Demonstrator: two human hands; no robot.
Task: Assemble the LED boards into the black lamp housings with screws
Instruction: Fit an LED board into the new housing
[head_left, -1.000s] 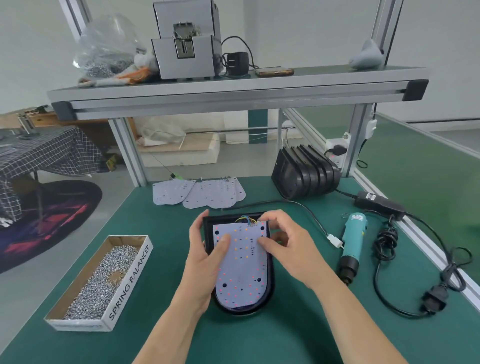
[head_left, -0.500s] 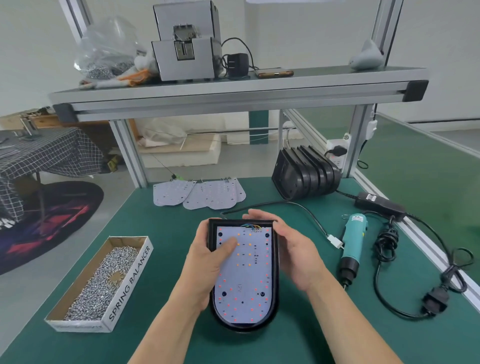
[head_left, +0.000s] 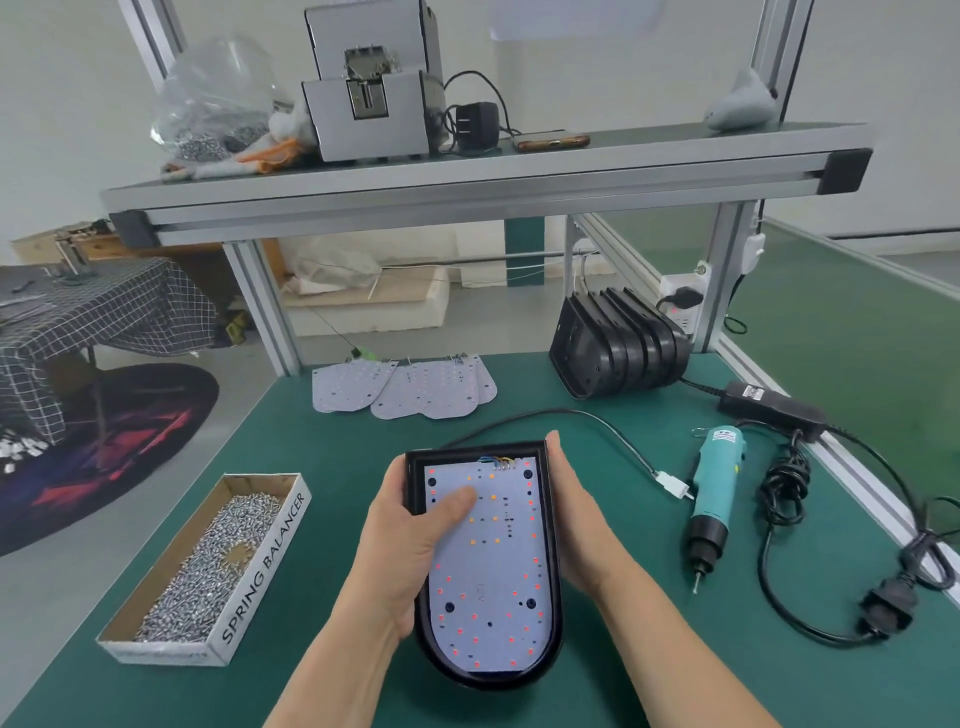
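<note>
The black round-ended plastic lamp housing (head_left: 488, 682) sits between both hands over the green bench mat (head_left: 337, 467), with the white, red-dotted LED board (head_left: 493, 577) lying inside it. The left hand (head_left: 410, 551) grips the housing's left wall, its thumb (head_left: 457, 500) pressing flat on the board's upper left. The right hand (head_left: 579, 535) lays straight fingers (head_left: 556, 467) along the right wall.
</note>
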